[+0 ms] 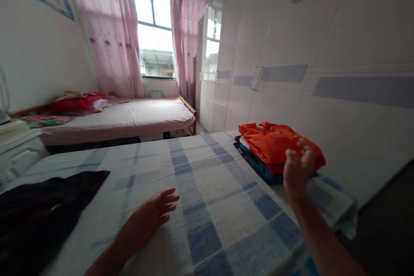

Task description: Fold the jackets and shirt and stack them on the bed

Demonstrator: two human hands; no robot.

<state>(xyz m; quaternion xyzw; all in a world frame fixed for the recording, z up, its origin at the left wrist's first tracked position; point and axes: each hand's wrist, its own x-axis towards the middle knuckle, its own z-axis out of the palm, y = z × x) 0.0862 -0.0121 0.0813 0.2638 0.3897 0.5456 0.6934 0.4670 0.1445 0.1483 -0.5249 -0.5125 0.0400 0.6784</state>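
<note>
1. As I look down through the head camera, I see the right hand [299, 164] raised in front of the folded orange top [268, 140], which lies uppermost on a stack of folded clothes [274, 155].
2. Its fingers are loosely bent, the thumb apart from them, and I see no cloth pinched between; whether the fingertips brush the orange fabric I cannot tell.
3. The left hand [160, 207] is unclenched and carries nothing, its fingers spread over the checked bedsheet [207, 237]; I cannot tell if it touches.
4. For handling this stack I judge a flat palm and light pressure best, since a pinch would likely pull the folds askew.
5. I would steady the lower layers with 2 hands, because the teal garment [260, 168] juts out under the orange top and loose cloth probably slides.
6. From the right fingers, the orange top spreads behind and to the left, with a corner showing on the right.
7. The left fingers point towards the stack but sit well apart from it; a dark garment [42, 220] lies left of that forearm.
</note>
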